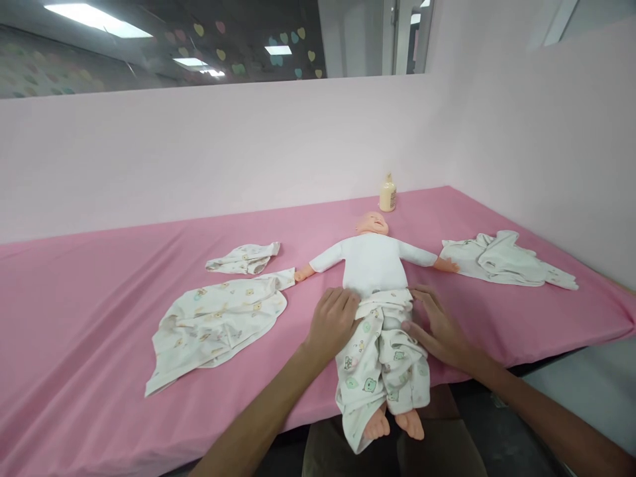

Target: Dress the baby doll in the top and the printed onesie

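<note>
A baby doll [373, 262] in a white long-sleeved top lies on its back with its arms spread. Printed baby trousers [370, 358] cover its legs up to the waist, and its bare feet stick out over the table's front edge. My left hand [334, 321] is closed on the trousers' waistband at the doll's left-hand side in view. On the opposite side my right hand [440, 328] holds the trousers' edge, its thumb on the front and its fingers at the waist; part of this grip is hidden.
A pink sheet [89, 318] covers the table against the wall. Left of the doll lie a printed baby garment [218, 321] and a smaller printed cloth [246, 258]. A crumpled white garment [511, 262] lies at right. A pump bottle [387, 194] stands behind the doll's head.
</note>
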